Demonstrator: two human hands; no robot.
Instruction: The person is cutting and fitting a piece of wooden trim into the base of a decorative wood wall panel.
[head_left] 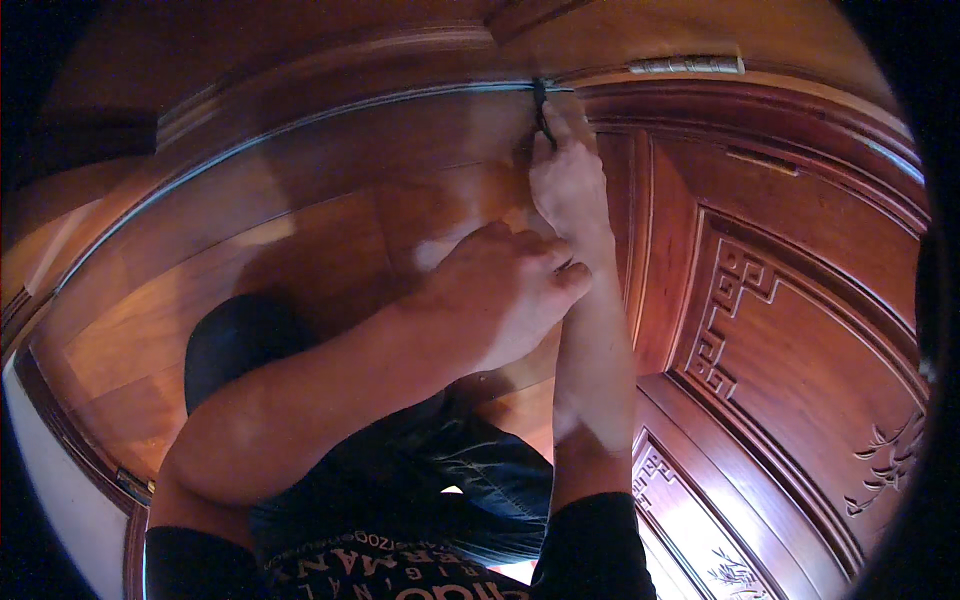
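Note:
My right hand (572, 185) reaches to the far edge of the wooden floor. Its fingers are closed round a slim black tool (541, 108), whose kind I cannot make out. The far end of this tool meets a thin pale-blue line (330, 112) that runs along the foot of the wooden wall. Curled into a loose fist, my left hand (510, 290) is in front of my right forearm. Whether it touches the forearm I cannot tell, and what its fingers hold, if anything, is hidden.
A reddish wooden door panel (800, 330) with carved patterns stands at the right. A metal hinge (687, 65) sits at the far upper right. Wooden floorboards (140, 330) spread to the left, beside my bent knee (240, 340). A dark wooden frame (80, 445) edges the lower left.

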